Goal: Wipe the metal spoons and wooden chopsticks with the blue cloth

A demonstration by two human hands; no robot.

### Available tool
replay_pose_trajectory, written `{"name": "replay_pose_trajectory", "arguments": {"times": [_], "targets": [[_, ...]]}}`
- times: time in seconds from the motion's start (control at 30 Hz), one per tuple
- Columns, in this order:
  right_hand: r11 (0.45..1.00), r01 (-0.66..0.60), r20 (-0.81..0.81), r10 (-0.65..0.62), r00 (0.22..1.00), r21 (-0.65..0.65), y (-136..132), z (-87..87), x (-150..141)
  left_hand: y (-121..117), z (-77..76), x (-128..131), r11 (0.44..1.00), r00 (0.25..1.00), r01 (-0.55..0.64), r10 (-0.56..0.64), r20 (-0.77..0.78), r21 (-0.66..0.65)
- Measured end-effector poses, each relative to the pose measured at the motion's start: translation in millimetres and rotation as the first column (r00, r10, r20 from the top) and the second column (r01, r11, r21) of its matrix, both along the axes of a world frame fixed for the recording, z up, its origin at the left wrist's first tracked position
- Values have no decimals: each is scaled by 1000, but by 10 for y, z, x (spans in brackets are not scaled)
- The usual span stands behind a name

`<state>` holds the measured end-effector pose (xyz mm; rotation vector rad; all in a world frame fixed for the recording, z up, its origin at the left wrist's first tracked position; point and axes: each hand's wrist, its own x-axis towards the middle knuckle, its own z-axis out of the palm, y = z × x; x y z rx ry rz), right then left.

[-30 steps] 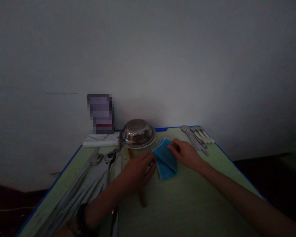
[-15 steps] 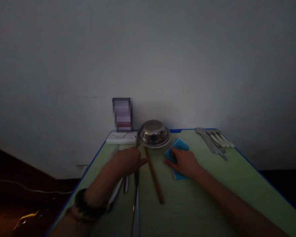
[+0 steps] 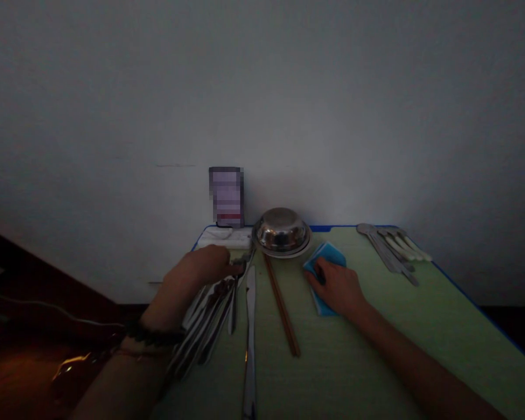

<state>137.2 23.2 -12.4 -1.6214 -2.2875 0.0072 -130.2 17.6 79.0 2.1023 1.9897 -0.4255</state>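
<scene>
My left hand (image 3: 203,265) is over the far end of a fanned pile of metal cutlery (image 3: 212,326). Its fingers are bent together at a metal utensil's end, and its grip is mostly hidden. My right hand (image 3: 336,286) is closed on a folded blue cloth (image 3: 330,252), pressed against the table. Between the hands lie a long table knife (image 3: 251,332) and a pair of brown chopsticks (image 3: 282,306). An upturned steel bowl (image 3: 281,230) sits just beyond the chopsticks.
A blurred-out phone-like screen (image 3: 227,195) stands on a white block (image 3: 223,238) by the wall. Several spoons (image 3: 380,248) and pale-handled forks (image 3: 405,245) lie at the table's far right. Blue edging (image 3: 468,297) borders the green table (image 3: 332,367).
My left hand has drawn left, away from the knife, uncovering more of the cutlery pile. The right hand stays on the cloth. The view has shifted slightly left.
</scene>
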Motion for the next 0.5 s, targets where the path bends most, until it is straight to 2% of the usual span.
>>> {"name": "replay_pose_trajectory", "arguments": {"times": [0.17, 0.33, 0.5], "targets": [[1000, 5, -13, -5, 1000, 8, -5, -14, 4, 35, -131, 10, 986, 997, -33, 44, 61, -162], [1000, 6, -47, -6, 999, -6, 0, -23, 26, 65, -112, -133, 980, 987, -61, 87, 133, -189], [1000, 4, -65, -5, 998, -16, 5, -25, 43, 54, -207, -41, 951, 968, -94, 156, 197, -296]]}}
